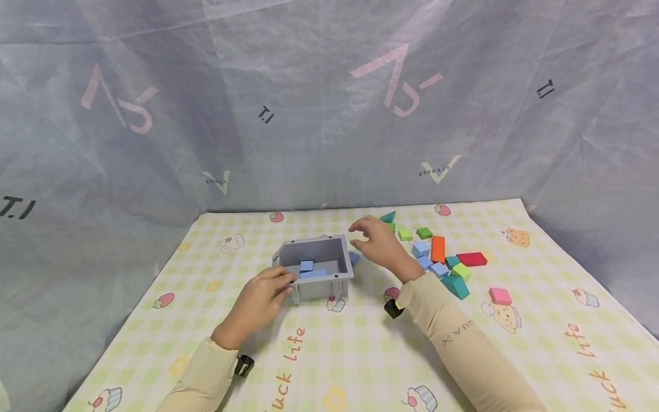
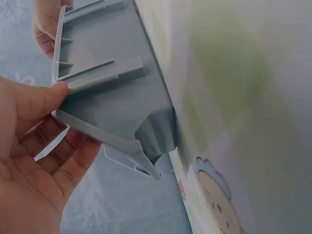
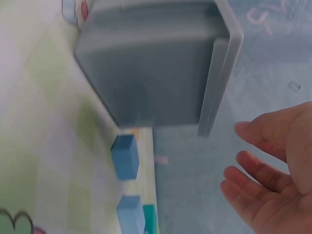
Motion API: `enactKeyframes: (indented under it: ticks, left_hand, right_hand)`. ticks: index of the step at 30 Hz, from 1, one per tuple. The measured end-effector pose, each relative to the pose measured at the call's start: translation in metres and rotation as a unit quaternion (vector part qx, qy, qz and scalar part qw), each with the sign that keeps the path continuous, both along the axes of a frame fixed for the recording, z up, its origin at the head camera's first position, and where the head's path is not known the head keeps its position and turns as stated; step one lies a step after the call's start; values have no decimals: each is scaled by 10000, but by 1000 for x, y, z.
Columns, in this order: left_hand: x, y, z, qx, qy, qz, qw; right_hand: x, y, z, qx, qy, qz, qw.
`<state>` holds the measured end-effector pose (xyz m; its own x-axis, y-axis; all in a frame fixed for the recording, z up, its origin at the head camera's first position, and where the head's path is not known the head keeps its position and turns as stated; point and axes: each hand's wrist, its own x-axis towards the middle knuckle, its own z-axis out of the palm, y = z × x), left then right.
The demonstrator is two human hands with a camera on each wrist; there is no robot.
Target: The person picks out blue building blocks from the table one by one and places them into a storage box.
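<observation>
A grey plastic bin [image 1: 321, 290] stands on the checked tablecloth, with blue blocks [image 1: 306, 265] inside. My left hand [image 1: 259, 300] grips its near left rim, thumb outside and fingers over the edge; the left wrist view shows the same hand [image 2: 36, 146] pinching the bin's rim [image 2: 92, 130]. Just beyond the bin's right side hovers my right hand [image 1: 383, 246], fingers loosely bent and apart. Nothing is between its thumb and fingers in the right wrist view. A blue block [image 1: 354, 257] lies beside the bin's right wall, partly below that hand.
Right of the right hand lie loose blocks: an orange one [image 1: 438, 249], a red one [image 1: 472, 259], a teal one [image 1: 455, 286], a pink one [image 1: 500, 296] and several blue and green ones. A grey printed curtain [image 1: 319, 143] hangs behind the table.
</observation>
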<state>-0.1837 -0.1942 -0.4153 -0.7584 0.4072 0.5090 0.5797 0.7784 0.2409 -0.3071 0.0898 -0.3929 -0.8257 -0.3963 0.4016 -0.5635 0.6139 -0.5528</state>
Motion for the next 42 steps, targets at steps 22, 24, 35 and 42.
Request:
enactKeyframes:
  ticks: [22,24,35,42]
  left_hand:
    - [-3,-1,-2,-11,114,-63,9999]
    - [-3,0,-2,-11,144,-79,9999]
    - [-3,0,-2,-18,112,-31,9999]
    - [-3,0,-2,-11,159,-51,9999]
  right_hand:
    - [-28,22,-38,1517,-871,35,9846]
    - [-27,22,-38,1513,-858,14,9848]
    - [-23,20,-38,1469,-1130,-168,9825]
    - [-23,21,-40,1443,-1098,-178,9833]
